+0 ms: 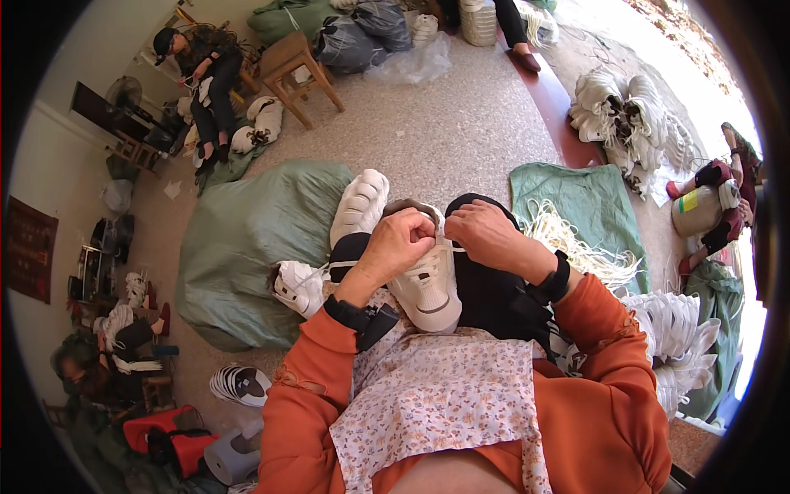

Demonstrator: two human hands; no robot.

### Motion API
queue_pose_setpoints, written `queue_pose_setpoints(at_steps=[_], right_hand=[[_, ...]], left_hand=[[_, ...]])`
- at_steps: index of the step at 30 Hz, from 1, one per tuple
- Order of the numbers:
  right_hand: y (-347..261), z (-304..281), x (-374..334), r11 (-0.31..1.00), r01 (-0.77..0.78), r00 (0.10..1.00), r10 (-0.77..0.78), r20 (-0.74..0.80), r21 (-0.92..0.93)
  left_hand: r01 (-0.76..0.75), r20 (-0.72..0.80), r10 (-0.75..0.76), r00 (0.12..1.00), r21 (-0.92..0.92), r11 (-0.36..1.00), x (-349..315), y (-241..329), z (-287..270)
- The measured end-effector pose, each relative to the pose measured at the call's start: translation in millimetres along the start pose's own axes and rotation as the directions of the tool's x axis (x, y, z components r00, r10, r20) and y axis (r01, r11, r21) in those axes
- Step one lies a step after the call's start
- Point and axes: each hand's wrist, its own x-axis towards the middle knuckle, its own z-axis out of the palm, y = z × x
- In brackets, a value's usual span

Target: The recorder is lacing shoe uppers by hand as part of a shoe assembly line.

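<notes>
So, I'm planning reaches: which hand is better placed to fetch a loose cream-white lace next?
Probably the right hand: the loose thin cream-white laces lie on its side, while the left hand is farther off.

Left hand (401, 241) at white shoe (430, 286)

Two hands (403, 243) (492, 235), one white sneaker (426, 288) between them, two black wristbands (346, 314) (556, 278), one floral apron (444, 387), one electric fan (125, 92).

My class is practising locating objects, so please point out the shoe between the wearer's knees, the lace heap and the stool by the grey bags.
Shoe (427, 285), head view: front upper, near the toe.
Lace heap (581, 249), head view: middle strands.
Stool (286, 56), head view: seat.
</notes>
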Motion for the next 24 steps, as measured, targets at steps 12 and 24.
queue_pose_setpoints(at_steps=[12,24], right_hand=[[41.9,-15.6,28.2,0.722,-0.122,0.978,-0.029,0.206,0.681],[51.0,4.0,27.4,0.687,-0.069,0.992,-0.032,0.125,0.724]], left_hand=[[-0.006,0.026,0.006,1.000,-0.012,1.000,0.2,-1.7,-1.8],[-0.256,0.006,0.290,0.957,0.489,0.834,2.0,7.1,6.2]])
